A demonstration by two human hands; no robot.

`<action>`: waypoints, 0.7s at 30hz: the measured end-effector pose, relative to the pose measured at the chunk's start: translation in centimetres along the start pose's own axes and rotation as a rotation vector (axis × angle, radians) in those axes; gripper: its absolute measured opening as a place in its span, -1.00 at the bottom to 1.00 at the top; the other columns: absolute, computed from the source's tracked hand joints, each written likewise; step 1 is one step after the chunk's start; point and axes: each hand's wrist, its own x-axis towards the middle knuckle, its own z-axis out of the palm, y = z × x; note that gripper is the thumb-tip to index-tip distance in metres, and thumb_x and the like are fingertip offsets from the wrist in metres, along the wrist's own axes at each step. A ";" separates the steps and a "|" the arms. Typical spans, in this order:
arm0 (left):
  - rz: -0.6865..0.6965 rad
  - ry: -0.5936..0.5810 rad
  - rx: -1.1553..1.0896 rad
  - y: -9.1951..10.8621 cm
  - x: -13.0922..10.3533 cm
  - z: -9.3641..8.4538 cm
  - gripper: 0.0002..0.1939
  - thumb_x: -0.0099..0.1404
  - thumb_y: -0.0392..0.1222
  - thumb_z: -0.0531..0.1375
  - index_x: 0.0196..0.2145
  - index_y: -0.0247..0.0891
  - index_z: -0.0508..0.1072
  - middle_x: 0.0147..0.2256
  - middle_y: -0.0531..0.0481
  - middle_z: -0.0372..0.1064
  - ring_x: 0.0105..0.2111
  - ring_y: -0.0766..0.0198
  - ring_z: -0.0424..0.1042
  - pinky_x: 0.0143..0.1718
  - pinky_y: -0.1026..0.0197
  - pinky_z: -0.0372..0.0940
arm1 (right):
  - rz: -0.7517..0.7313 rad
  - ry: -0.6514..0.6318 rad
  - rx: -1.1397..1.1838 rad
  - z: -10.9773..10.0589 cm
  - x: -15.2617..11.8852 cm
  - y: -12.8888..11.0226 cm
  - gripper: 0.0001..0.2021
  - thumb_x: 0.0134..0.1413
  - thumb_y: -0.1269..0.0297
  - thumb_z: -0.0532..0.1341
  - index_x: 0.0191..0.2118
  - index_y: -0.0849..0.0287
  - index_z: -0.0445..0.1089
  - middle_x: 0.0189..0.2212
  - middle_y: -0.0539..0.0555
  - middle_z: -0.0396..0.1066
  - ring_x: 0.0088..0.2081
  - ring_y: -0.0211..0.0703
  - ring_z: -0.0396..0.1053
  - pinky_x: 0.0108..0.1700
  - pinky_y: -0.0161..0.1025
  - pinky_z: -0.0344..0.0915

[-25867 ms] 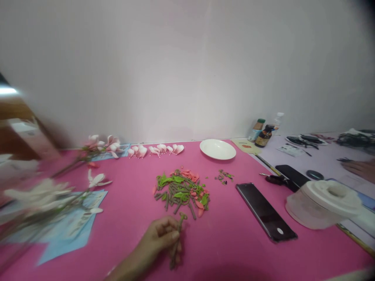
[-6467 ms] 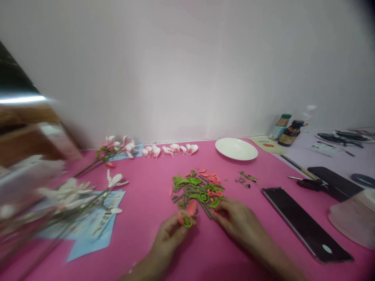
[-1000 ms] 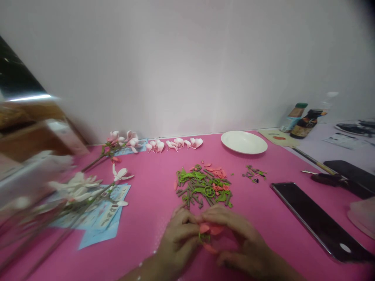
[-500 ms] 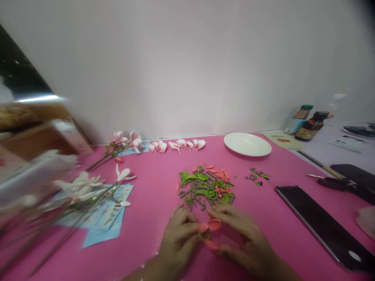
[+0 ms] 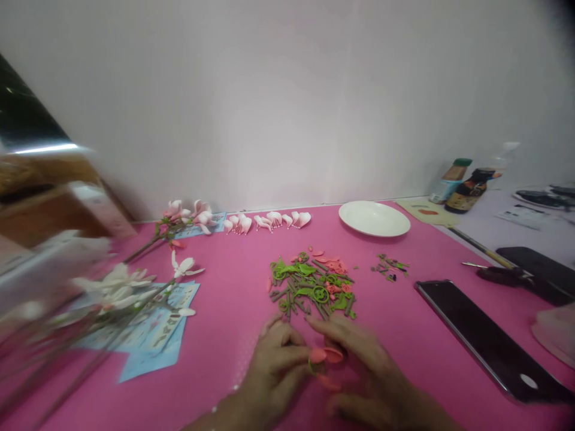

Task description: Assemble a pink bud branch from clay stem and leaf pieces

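At the front middle, my left hand (image 5: 278,365) pinches a small green plastic ring (image 5: 311,366) with coral-pink plastic petals (image 5: 332,355) attached around it. Just to the right is my right hand (image 5: 372,374), slightly blurred, its thumb and fingers spread around the petals. Its fingers reach beside the upper petal, but whether they touch is hard to make out. Beyond both hands lies a pile of small green, brown and coral plastic parts (image 5: 309,287).
Pale pink petals (image 5: 274,220) line the back by the wall, left of a white plate (image 5: 375,218). White flower stems (image 5: 119,284) rest on blue papers (image 5: 155,359) at left. A phone (image 5: 480,335), scissors (image 5: 507,276) and bottles (image 5: 469,190) are at right.
My right thumb has moved down from the lower petal, and the right fingers have shifted left over the upper petal. The left hand keeps its pinch. The view has shifted slightly.
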 end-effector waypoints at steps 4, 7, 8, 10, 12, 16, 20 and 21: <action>0.020 -0.013 -0.033 0.0 0.0 0.1 -0.74 0.35 -0.15 0.07 -0.17 -0.20 0.53 -0.43 -0.04 0.35 -0.36 0.23 0.30 -0.24 0.10 0.09 | -0.016 -0.020 0.112 0.2 0.5 0.0 -0.48 0.07 -0.14 0.14 0.04 0.10 0.32 -0.52 -0.01 0.34 -0.47 -0.22 0.26 -0.44 -0.29 0.23; 0.007 -0.027 -0.054 0.1 0.0 0.1 -0.74 0.35 -0.15 0.07 -0.17 -0.20 0.53 -0.41 -0.05 0.37 -0.35 0.23 0.30 -0.25 0.11 0.09 | -0.011 -0.039 0.149 0.6 0.4 0.2 -0.49 0.11 -0.13 0.10 0.00 0.16 0.36 -0.55 -0.01 0.29 -0.49 -0.23 0.20 -0.46 -0.29 0.15; 0.011 -0.029 -0.055 0.1 0.1 0.1 -0.74 0.35 -0.14 0.06 -0.18 -0.20 0.53 -0.41 -0.05 0.37 -0.35 0.23 0.30 -0.25 0.11 0.09 | -0.010 -0.040 0.161 0.7 0.3 0.3 -0.50 0.12 -0.12 0.10 0.00 0.17 0.35 -0.55 -0.01 0.28 -0.49 -0.23 0.19 -0.46 -0.29 0.14; 0.008 -0.035 -0.051 0.1 0.1 0.1 -0.74 0.35 -0.13 0.06 -0.19 -0.19 0.53 -0.42 -0.04 0.36 -0.35 0.23 0.30 -0.23 0.09 0.10 | -0.017 -0.026 0.182 0.8 0.2 0.4 -0.53 0.11 -0.08 0.13 0.00 0.14 0.34 -0.56 -0.02 0.27 -0.49 -0.24 0.18 -0.46 -0.30 0.11; -0.001 -0.036 -0.052 0.0 0.0 0.1 -0.73 0.35 -0.11 0.05 -0.24 -0.18 0.54 -0.43 -0.03 0.33 -0.36 0.22 0.29 -0.24 0.09 0.10 | -0.028 -0.006 0.196 0.8 0.3 0.4 -0.57 0.10 -0.05 0.17 -0.01 0.12 0.34 -0.55 -0.04 0.26 -0.49 -0.25 0.19 -0.46 -0.31 0.10; -0.006 -0.023 -0.067 -0.1 -0.1 0.2 -0.73 0.35 -0.09 0.06 -0.31 -0.17 0.53 -0.44 -0.02 0.30 -0.36 0.21 0.29 -0.28 0.12 0.12 | -0.033 0.006 0.210 0.7 0.4 0.3 -0.63 0.11 -0.01 0.19 -0.07 0.12 0.35 -0.53 -0.03 0.28 -0.48 -0.26 0.20 -0.46 -0.32 0.11; -0.016 -0.027 -0.079 0.0 0.0 0.1 -0.72 0.35 -0.07 0.04 -0.27 -0.15 0.54 -0.45 -0.02 0.29 -0.38 0.22 0.28 -0.29 0.12 0.12 | -0.035 0.009 0.224 0.8 0.5 0.3 -0.65 0.12 -0.01 0.17 -0.11 0.13 0.36 -0.53 -0.03 0.31 -0.48 -0.27 0.22 -0.44 -0.32 0.12; -0.020 -0.031 -0.079 0.0 0.0 0.1 -0.71 0.35 -0.06 0.04 -0.26 -0.15 0.54 -0.45 -0.02 0.29 -0.38 0.22 0.28 -0.29 0.11 0.12 | -0.037 0.007 0.228 0.8 0.5 0.3 -0.66 0.12 0.00 0.17 -0.11 0.14 0.36 -0.53 -0.03 0.32 -0.48 -0.27 0.22 -0.44 -0.32 0.13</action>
